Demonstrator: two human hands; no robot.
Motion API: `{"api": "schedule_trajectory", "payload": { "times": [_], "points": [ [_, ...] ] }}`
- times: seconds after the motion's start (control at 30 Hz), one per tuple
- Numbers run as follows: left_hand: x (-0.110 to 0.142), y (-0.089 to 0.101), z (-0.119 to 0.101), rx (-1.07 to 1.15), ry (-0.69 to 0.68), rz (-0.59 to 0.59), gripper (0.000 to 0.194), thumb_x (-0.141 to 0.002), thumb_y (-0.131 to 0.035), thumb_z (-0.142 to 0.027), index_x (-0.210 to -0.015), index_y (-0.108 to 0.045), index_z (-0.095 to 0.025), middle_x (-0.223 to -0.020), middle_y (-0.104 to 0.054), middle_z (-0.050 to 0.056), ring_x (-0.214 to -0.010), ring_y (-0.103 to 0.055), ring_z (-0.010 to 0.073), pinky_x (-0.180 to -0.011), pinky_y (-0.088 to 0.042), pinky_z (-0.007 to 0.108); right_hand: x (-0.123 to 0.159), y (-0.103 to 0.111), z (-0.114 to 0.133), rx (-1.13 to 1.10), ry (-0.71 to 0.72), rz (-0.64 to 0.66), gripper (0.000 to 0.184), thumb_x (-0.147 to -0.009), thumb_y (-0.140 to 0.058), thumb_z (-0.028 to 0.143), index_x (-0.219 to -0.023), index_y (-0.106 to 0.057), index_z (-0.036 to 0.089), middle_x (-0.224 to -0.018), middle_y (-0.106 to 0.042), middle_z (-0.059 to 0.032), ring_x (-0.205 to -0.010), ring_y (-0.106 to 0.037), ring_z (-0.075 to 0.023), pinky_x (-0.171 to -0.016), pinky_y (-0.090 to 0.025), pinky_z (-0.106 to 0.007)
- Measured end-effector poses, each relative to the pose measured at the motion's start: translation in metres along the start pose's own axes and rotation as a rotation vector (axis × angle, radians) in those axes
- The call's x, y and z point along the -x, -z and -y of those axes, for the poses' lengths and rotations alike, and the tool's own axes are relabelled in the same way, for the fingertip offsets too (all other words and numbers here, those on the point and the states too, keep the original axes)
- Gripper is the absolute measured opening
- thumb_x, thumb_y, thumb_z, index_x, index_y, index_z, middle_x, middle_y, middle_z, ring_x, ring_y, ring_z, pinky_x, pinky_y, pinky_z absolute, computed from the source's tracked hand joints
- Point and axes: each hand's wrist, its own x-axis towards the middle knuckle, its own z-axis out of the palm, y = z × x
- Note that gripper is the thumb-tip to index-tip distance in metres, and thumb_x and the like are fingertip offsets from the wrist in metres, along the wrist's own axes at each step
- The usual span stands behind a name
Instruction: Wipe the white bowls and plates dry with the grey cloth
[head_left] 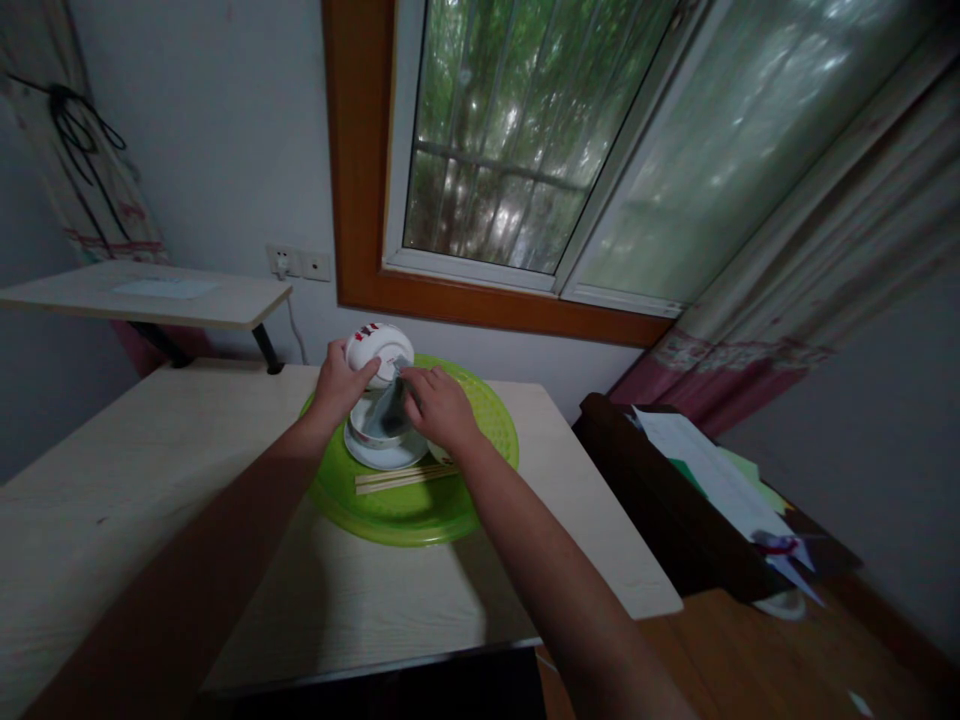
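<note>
- Left hand (341,384) grips the tilted bowl (370,346), just left of frame centre.
- Right hand (444,405) pinches a grey cloth (388,408) at its base.
- Apparently wiping; next move calls for a steady left hold.

"What's carrying everything?"
"A pale wooden table (150,460). A round green tray (405,522) lies on it, toward the far side."
"Anything else on top?"
"A small raised shelf (251,302) at the left, standing on dark legs (265,346)."
</note>
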Motion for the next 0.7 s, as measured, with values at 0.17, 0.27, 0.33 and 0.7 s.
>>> {"api": "schedule_trajectory", "payload": {
  "times": [0.17,0.27,0.33,0.7],
  "points": [
    [-0.001,-0.001,0.003,0.02,-0.019,0.004,0.059,-0.077,-0.068,-0.049,-0.122,-0.047,-0.018,-0.127,-0.062,0.017,-0.117,-0.062,0.0304,-0.101,-0.048,0.044,0.002,0.001,0.001,-0.041,0.089,0.059,0.045,-0.09,-0.054,0.018,-0.135,-0.055,0.023,-0.142,-0.059,-0.0056,-0.115,-0.057,-0.0277,-0.103,-0.046,-0.045],
    [-0.001,-0.002,0.006,0.037,-0.039,0.027,0.059,-0.078,-0.066,-0.051,-0.123,-0.048,-0.017,-0.126,-0.062,0.017,-0.113,-0.063,0.0295,-0.097,-0.051,0.043,0.001,0.003,0.003,-0.053,0.11,0.081,0.053,-0.086,-0.056,0.014,-0.138,-0.052,0.024,-0.153,-0.049,-0.0025,-0.119,-0.055,-0.0275,-0.107,-0.044,-0.045],
    [-0.002,-0.003,0.008,0.046,-0.062,0.046,0.059,-0.079,-0.065,-0.051,-0.124,-0.048,-0.017,-0.125,-0.062,0.016,-0.111,-0.064,0.0294,-0.094,-0.052,0.043,0.001,0.003,0.003,-0.053,0.115,0.09,0.056,-0.085,-0.056,0.012,-0.139,-0.05,0.024,-0.156,-0.044,-0.0014,-0.119,-0.055,-0.0275,-0.106,-0.044,-0.046],
    [0.002,0.0,-0.002,-0.009,-0.063,0.035,0.057,-0.077,-0.067,-0.049,-0.12,-0.048,-0.018,-0.123,-0.063,0.016,-0.113,-0.062,0.0306,-0.098,-0.049,0.045,-0.001,0.004,0.003,-0.024,0.001,0.002,0.06,-0.085,-0.056,0.012,-0.143,-0.045,0.021,-0.161,-0.036,-0.0065,-0.121,-0.055,-0.0307,-0.103,-0.046,-0.048]
  ]
}}
